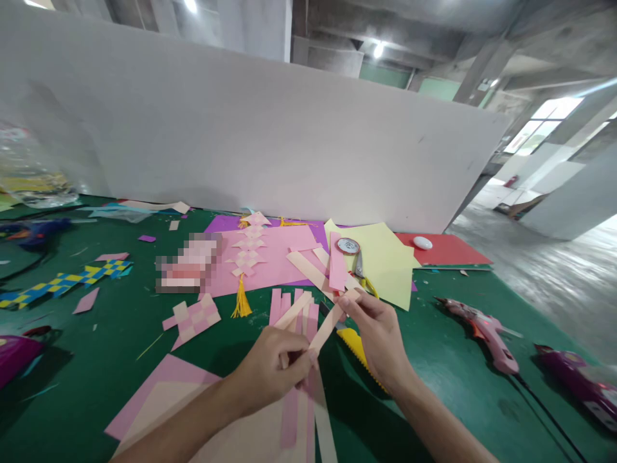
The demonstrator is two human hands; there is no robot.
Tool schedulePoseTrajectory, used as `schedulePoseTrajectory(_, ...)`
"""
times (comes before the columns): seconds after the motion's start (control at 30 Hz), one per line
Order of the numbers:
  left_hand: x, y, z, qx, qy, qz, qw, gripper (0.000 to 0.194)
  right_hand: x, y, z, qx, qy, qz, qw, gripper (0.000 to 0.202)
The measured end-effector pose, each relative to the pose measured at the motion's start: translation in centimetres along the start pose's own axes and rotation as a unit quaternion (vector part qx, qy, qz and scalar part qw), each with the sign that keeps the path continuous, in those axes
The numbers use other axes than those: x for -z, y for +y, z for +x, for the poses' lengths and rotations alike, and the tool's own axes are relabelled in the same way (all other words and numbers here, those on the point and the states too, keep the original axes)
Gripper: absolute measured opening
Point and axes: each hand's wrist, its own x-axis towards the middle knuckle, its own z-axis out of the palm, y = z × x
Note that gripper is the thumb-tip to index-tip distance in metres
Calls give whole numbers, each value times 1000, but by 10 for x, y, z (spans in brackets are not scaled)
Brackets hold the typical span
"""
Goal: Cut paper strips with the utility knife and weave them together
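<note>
Between my two hands runs a cream paper strip (328, 326). My left hand (277, 360) pinches its lower part, and the thumb and fingers of my right hand (373, 328) grip its upper end. Under my left hand lie several long pink paper strips (289, 424) and cream ones, on top of larger pink and cream sheets (164, 399). A yellow-handled utility knife (359, 354) rests just below my right hand, partly covered by it. To the left sits a small woven pink and cream paper piece (195, 319).
A woven paper ornament with a yellow tassel (241, 299) lies on pink paper. Scissors (366, 280) and a round tin (348, 245) sit beyond my right hand, near yellow paper (385, 257). A pink glue gun (486, 331) lies right; a white board (270, 135) stands behind.
</note>
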Motion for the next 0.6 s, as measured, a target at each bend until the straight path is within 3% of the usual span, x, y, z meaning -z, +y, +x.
schedulePoseTrajectory(0.6,0,1,2,40,-7,17,999,38,-1,5,-2,1,-6,7,1000,26)
